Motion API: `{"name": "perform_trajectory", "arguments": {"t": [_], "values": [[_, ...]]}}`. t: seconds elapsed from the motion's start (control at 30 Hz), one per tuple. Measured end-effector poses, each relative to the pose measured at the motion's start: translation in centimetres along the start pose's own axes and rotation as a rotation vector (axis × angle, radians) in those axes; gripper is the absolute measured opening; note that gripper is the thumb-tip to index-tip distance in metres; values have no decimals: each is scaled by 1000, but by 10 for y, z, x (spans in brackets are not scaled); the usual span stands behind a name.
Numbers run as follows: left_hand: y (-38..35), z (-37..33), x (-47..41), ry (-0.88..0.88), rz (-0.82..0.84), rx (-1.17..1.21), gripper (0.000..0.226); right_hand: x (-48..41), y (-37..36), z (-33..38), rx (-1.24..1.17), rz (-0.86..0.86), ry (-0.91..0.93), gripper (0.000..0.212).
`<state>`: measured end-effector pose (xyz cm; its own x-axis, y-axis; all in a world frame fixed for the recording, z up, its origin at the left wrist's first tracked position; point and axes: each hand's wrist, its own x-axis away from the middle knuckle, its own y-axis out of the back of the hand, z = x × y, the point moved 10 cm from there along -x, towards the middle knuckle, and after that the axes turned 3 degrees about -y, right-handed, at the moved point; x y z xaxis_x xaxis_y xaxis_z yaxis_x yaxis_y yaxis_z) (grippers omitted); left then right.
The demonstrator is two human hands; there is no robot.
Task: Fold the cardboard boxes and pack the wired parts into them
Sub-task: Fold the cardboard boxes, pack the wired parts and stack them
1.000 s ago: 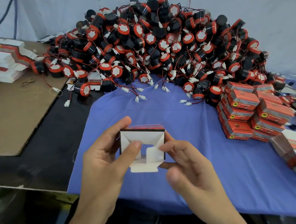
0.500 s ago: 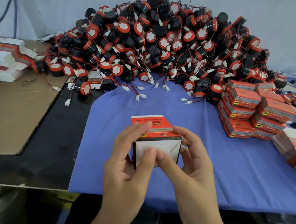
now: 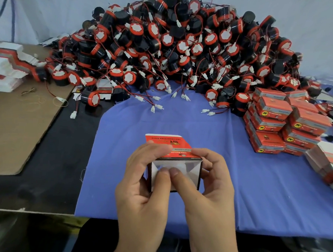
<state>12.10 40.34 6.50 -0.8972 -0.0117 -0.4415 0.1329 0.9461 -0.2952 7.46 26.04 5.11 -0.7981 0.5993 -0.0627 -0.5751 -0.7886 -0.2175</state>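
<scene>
The left grip (image 3: pixel 145 184) and right grip (image 3: pixel 210 186) curl round the cardboard box (image 3: pixel 176 155), thumbs pressing its white end flaps inward, likely to lock the base. It sits at six o'clock; the wired parts (image 3: pixel 185 49) heap at twelve, within reach.

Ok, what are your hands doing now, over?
Left hand and right hand both gripping small red-and-white cardboard box. Thumbs pressing its near end closed. Nothing in the way.
</scene>
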Motion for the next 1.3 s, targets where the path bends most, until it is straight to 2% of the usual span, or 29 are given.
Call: {"name": "perform_trajectory", "arguments": {"t": [0.2,0.37,0.47,0.53,0.67,0.8,0.93,1.07,1.3], "values": [[-4,-6,3,-85,30,-106,48,-2,-6,-13,-176,28,-152,52],[0,7,2,74,12,49,33,-1,-10,-22,-362,96,-279,74],[-3,17,-1,199,52,161,36,2,-16,-22,-486,235,-361,81],[-6,20,-1,241,108,148,37,4,-18,-21,-452,308,-373,84],[-13,19,-2,239,233,40,40,-4,-5,-18,-359,226,-287,93],[-10,30,-3,283,284,-17,43,-9,6,-13,-280,152,-176,86],[-12,41,0,324,324,-21,44,-11,13,-11,-239,99,-96,90],[-12,47,3,386,346,47,43,-8,10,-6,-151,168,-58,97],[-12,67,17,559,523,8,36,-7,16,5,264,242,117,114]]}}
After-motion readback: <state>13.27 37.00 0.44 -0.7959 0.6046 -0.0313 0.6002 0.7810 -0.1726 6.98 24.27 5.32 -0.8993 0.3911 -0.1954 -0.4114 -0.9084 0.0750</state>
